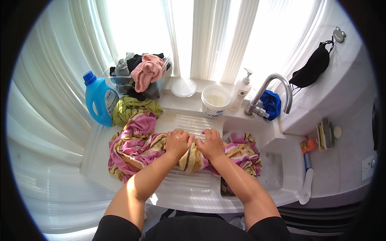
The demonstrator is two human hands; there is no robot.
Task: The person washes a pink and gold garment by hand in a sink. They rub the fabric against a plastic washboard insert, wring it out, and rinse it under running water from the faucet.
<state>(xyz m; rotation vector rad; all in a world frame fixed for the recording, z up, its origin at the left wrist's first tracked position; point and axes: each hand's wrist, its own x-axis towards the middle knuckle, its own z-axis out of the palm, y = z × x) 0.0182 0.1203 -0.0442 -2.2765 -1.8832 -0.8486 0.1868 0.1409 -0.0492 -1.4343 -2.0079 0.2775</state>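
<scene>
A wet-looking pink, yellow and brown striped cloth (138, 150) lies bunched across the ribbed washboard (183, 182) of a white laundry sink. Its right end hangs into the basin (275, 172). My left hand (179, 142) grips the cloth near the middle of the board, fingers curled over it. Close beside it, my right hand (210, 143) also clutches the cloth, knuckles up. A short bunched stretch of fabric shows between and below both hands. Whatever lies under my fingers is hidden.
Behind the cloth at left are a green garment (134, 110), a blue detergent bottle (100, 98) and a clear bin of clothes (146, 74). Along the back stand a white tub (216, 101), its lid (183, 87), a pump bottle (241, 90) and the faucet (277, 82). A brush (306, 180) lies right.
</scene>
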